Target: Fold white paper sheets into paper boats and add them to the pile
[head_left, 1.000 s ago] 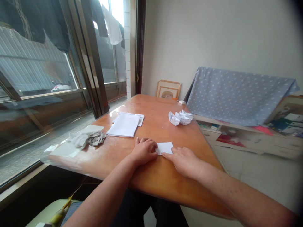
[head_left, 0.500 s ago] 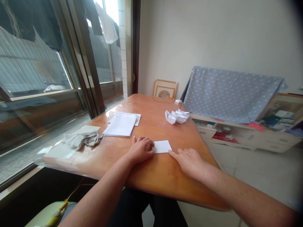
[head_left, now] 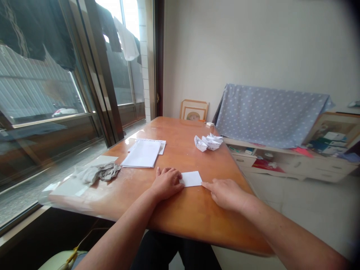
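Note:
A small white rectangle of folded paper (head_left: 191,179) lies flat on the table in front of me. My left hand (head_left: 168,182) rests over its left end, fingers curled and pressing it down, so that end is hidden. On the other side, my right hand (head_left: 226,192) has its index finger stretched out to the paper's lower right corner, while the other fingers bend loosely above the tabletop. Several folded white paper shapes (head_left: 208,142), like little boats, sit together farther back on the right.
The wooden table (head_left: 180,131) carries a stack of white sheets (head_left: 140,154) at left, near a crumpled grey cloth (head_left: 108,171). A small white box (head_left: 210,124) stands at the far corner. Glass doors (head_left: 42,86) line the left; a low white cabinet (head_left: 309,165) stands right.
My right index finger has shifted slightly along the paper's right edge at its corner. The whole view has tipped a little, so everything sits lower. My left hand stays on the paper.

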`<state>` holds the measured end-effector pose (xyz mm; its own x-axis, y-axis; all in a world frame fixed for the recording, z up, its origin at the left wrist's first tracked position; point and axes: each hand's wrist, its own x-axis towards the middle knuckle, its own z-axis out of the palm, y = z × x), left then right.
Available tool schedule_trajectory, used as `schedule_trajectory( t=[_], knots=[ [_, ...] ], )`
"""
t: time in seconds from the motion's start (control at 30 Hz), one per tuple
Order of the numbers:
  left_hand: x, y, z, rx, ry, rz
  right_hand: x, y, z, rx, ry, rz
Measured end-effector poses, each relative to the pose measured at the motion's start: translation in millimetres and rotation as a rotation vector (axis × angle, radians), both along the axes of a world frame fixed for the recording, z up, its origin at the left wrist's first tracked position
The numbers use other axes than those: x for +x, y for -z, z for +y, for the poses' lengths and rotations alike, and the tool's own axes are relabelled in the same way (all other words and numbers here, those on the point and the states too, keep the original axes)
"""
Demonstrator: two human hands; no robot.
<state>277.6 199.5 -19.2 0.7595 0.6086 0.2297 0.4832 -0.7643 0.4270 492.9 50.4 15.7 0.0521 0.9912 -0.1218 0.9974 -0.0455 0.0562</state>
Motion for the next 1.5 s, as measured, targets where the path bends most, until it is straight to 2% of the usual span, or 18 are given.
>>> schedule_trajectory(
  t=[0.17,0.27,0.37,0.5,0.67,1.07,1.23,1.5],
  knots=[
    [0,1.7,1,0.009,-0.007,0.01,-2,-14,15,0.073,0.009,0.095],
    [0,1.9,1,0.018,-0.009,0.006,-9,-15,30,0.161,0.023,0.09],
    [-1,0.6,1,0.026,-0.004,0.001,-15,-5,44,0.234,-0.025,0.146],
    [-1,-1.1,0,0.022,0.011,-0.003,-17,19,56,0.293,-0.021,0.211],
    [0,-3.9,-2,0.017,0.012,0.018,-11,40,58,0.274,0.001,0.273],
    [0,2.2,-1,0.079,0.04,-0.018,-3,37,59,0.284,-0.007,0.388],
    [1,4.7,-2,0.118,0.059,-0.068,0,43,62,0.336,-0.014,0.463],
    [1,3.5,-8,0.137,0.092,-0.125,9,53,74,0.438,0.105,0.62]
  ],
)
